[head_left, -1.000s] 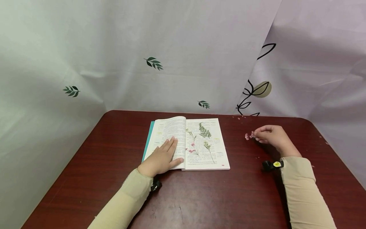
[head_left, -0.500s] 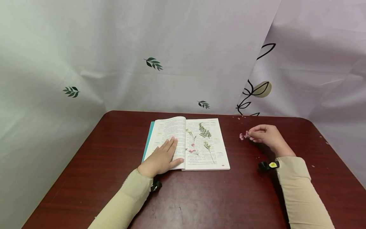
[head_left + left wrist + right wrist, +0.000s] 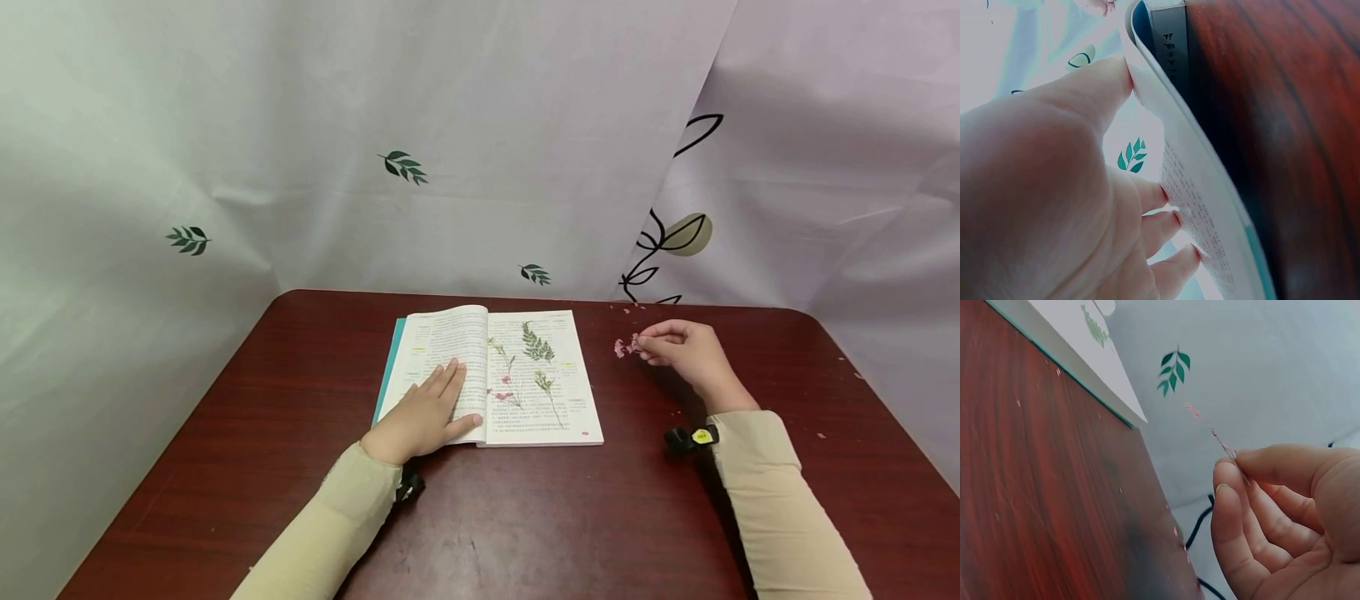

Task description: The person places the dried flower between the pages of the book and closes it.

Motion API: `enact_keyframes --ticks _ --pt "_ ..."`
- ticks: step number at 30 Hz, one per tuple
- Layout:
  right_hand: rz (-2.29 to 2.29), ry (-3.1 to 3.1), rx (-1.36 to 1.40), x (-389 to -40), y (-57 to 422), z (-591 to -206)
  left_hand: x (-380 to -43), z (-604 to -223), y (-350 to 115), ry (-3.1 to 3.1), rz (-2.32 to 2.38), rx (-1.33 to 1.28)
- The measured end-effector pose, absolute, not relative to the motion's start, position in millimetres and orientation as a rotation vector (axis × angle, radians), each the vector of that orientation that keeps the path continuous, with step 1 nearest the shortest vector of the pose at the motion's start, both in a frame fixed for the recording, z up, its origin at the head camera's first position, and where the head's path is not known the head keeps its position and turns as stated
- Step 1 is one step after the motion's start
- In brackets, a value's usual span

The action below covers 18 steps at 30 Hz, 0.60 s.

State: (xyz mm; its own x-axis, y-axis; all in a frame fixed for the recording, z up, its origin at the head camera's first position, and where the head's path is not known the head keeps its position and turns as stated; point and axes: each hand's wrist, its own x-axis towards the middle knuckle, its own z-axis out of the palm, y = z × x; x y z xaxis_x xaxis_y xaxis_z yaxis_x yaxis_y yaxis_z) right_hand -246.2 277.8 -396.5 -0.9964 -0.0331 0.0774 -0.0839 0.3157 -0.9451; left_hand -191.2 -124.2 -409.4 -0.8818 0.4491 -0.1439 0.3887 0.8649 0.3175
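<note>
An open book [image 3: 581,417] with a teal cover lies on the table. My left hand [image 3: 420,417] rests on its left page, fingers straight and thumb near the spine; in the left wrist view the fingertips press the curved page. On the right page lie a green fern-like leaf [image 3: 537,343], a yellowish-green flower stem [image 3: 544,383] and small pink flowers [image 3: 504,397]. To the right of the book, my right hand [image 3: 686,354] pinches a pink flower sprig [image 3: 619,347] between thumb and fingertips. The right wrist view shows the sprig's thin stem [image 3: 1230,454] in the pinch.
Tiny pink petals [image 3: 627,310] are scattered at the table's back edge, right of the book. The dark red wooden table [image 3: 540,525] extends around the book. Behind it hangs a pale curtain [image 3: 465,225] printed with leaves.
My right hand has moved left and slightly away from me, carrying the pink flower sprig closer to the book. My left hand and the book have stayed still.
</note>
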Motion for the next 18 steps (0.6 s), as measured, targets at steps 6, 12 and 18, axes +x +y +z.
enact_keyframes --ticks 6,12,18 --pt "1.774 -2.478 0.132 -245.2 265.2 -398.5 -191.2 -408.5 -123.4 2.817 0.416 0.642" --pt "1.755 -2.399 0.114 -245.4 251.4 -400.7 -191.7 -407.8 -122.7 2.814 0.403 0.639" --pt "1.802 -2.335 0.062 -244.3 240.1 -401.3 -191.0 -407.0 -122.9 2.813 0.404 0.632"
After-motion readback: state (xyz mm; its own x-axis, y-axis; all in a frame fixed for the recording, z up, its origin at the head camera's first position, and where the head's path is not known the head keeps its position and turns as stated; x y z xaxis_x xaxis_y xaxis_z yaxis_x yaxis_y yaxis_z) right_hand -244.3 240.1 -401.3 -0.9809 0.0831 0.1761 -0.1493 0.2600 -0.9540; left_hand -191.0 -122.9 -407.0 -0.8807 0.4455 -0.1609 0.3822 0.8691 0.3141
